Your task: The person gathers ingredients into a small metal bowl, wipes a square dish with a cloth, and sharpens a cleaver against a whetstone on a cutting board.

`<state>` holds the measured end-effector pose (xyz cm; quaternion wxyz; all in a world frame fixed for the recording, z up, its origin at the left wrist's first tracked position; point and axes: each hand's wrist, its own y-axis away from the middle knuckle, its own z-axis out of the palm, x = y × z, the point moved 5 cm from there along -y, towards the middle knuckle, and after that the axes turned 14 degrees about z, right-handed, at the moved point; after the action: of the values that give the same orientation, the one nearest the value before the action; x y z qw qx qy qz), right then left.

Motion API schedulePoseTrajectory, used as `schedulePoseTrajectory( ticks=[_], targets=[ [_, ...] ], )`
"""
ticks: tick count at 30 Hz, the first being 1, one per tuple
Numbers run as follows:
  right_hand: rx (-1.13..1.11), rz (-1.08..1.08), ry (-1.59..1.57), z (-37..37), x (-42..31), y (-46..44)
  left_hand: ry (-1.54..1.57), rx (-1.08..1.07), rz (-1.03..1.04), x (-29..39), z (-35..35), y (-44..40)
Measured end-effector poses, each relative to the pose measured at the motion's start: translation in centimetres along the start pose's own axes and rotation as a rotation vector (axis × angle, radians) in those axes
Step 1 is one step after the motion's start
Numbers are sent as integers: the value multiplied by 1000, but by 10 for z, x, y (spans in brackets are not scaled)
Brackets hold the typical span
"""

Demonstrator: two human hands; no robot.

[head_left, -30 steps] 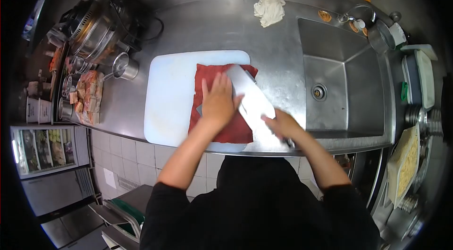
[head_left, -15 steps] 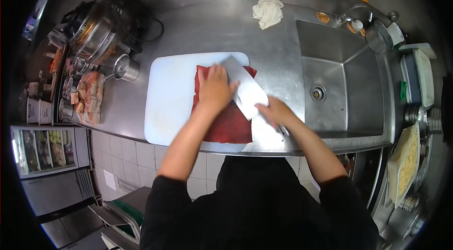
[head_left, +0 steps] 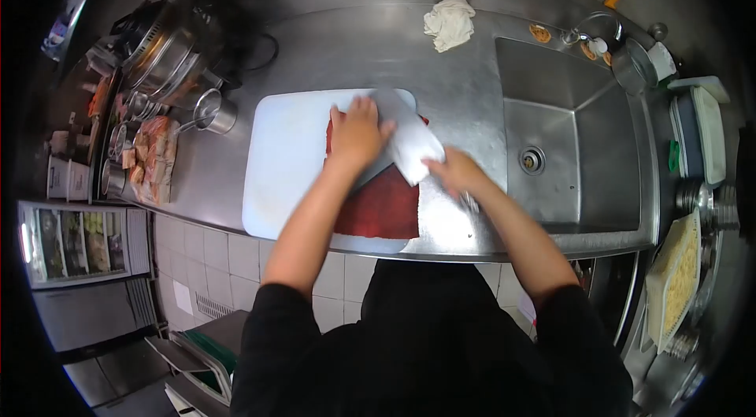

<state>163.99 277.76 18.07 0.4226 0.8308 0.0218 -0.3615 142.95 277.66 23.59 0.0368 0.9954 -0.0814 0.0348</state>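
A dark red flat sheet (head_left: 380,212) lies on the white cutting board (head_left: 274,165), its lower part reaching the board's front edge; I cannot tell what it is made of. My left hand (head_left: 358,136) rests on the sheet's upper part, fingers spread and pointing away from me. In my right hand (head_left: 458,170) is a cleaver (head_left: 409,133), gripped by its handle. Its broad blade slants up and left across the sheet, close beside my left fingers, and is blurred by motion. Blade and left hand hide some of the sheet.
To the right is a steel sink (head_left: 539,192) with a faucet (head_left: 598,23). A crumpled white cloth (head_left: 450,24) lies at the back of the steel counter (head_left: 346,39). On the left stand a metal pot (head_left: 216,111), a wrapped package (head_left: 161,157) and a steel appliance (head_left: 161,63).
The cleaver has shifted slightly up and left, its blade more blurred. A grey strip shows now below my left hand, across the red sheet. My left hand has moved up a little.
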Motion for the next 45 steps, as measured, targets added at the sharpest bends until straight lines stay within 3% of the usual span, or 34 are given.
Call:
schedulePoseTrajectory(
  ticks=[2, 4, 5, 6, 7, 8, 10, 11, 12, 13, 14, 15, 17, 20, 22, 24, 28, 31, 33, 35, 37, 38, 39, 40, 42, 45],
  targets=[
    [-23, -44, -110, -17, -33, -29, 92, 2, -11, -38, 0, -41],
    [97, 33, -141, -17, -32, -20, 62, 44, 18, -29, 4, -34],
    [40, 5, -153, -11, -18, -13, 37, 95, 36, -24, 6, -28],
    [-19, -26, -164, 1, 6, -3, 43, -10, 29, -1, -2, -6],
    [59, -136, -106, 16, 43, 7, -36, 109, 69, 13, 22, 20],
    [138, -247, -49, 31, 70, 20, -137, 87, 101, 39, 24, 51],
    [-98, 195, -26, 27, 57, 90, -34, 42, 104, 65, 25, 85],
    [6, 95, 6, 32, 76, 59, -40, 53, 93, 56, 25, 78],
    [-37, 144, 37, 16, 44, 56, -48, 72, 82, 42, 20, 58],
    [154, -117, 22, 12, 37, 14, -38, 47, 38, 22, 13, 31],
    [62, -23, 29, -3, -2, 6, -29, 21, -6, 1, 6, 2],
    [83, -81, -73, -11, -18, -24, 3, 26, -13, -24, 5, -29],
    [64, 6, -134, -17, -40, -45, 31, 21, -9, -42, 13, -45],
    [33, -41, -104, -7, -12, -22, -35, 75, 29, -23, 11, -31],
    [166, -69, 27, 14, 35, 17, -20, 68, 67, 19, 18, 26],
    [-41, 143, -33, 31, 65, 69, -50, 49, 131, 56, 25, 76],
    [91, -38, 4, 12, 24, 8, -11, 70, 62, 10, 15, 18],
    [55, -2, -108, -18, -36, -31, 55, 71, 36, -36, 3, -38],
    [63, -23, -109, -13, -24, -18, 76, 38, 33, -38, 4, -45],
    [49, -14, -51, 0, 5, 3, 27, -3, 63, 0, 0, -7],
    [26, 80, -20, 20, 57, 53, -137, 94, 153, 44, 26, 54],
    [39, 41, -29, 26, 75, 80, -144, -8, 183, 67, 23, 79],
    [-60, 183, -65, 24, 67, 106, -116, 8, 173, 68, 24, 80],
    [-65, 193, -72, 29, 72, 91, -87, 15, 170, 69, 26, 84],
    [96, -82, 8, 10, 52, 31, -85, 17, 105, 34, 20, 38],
    [65, -12, -90, -16, -22, -13, 17, -13, 33, -19, 5, -25]
  ],
)
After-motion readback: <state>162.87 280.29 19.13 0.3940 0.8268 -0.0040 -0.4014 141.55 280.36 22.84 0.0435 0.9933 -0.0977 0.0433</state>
